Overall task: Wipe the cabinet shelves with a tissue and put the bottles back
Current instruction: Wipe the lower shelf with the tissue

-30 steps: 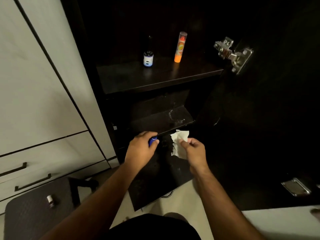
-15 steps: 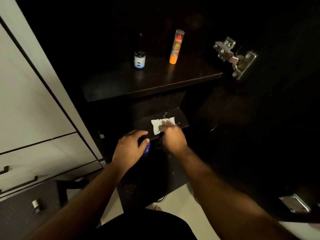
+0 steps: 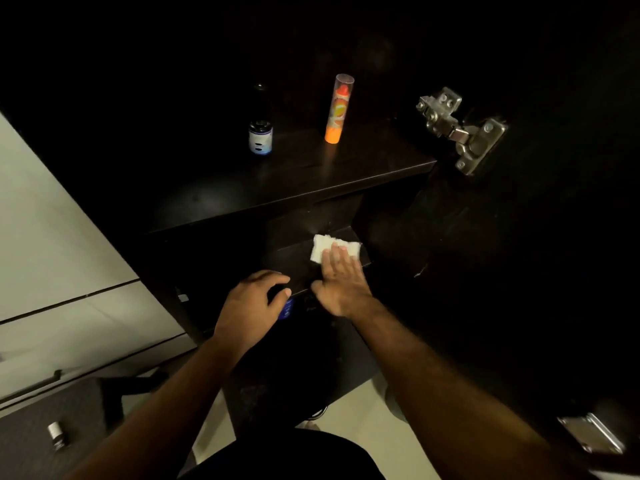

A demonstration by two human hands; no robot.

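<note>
White tissue (image 3: 334, 248) lay flat under our right hand's (image 3: 341, 278) straight fingers on the lower shelf (image 3: 294, 258), while our left hand (image 3: 252, 308) gripped a blue bottle (image 3: 286, 308).

Pretty dim where I'm standing, most of what's in front of me is just black. Off to my left there's a pale wardrobe front (image 3: 52, 216) with drawers (image 3: 69, 344) and a dark bar handle (image 3: 31, 386), and below that a dark grey textured seat (image 3: 41, 420) with a small silver-capped vial (image 3: 55, 434) lying on it. The floor (image 3: 353, 427) near my feet is light and glossy, and a metal hinge (image 3: 457, 129) catches the light up on my right, with another metal plate (image 3: 592, 434) low at the right edge.
</note>
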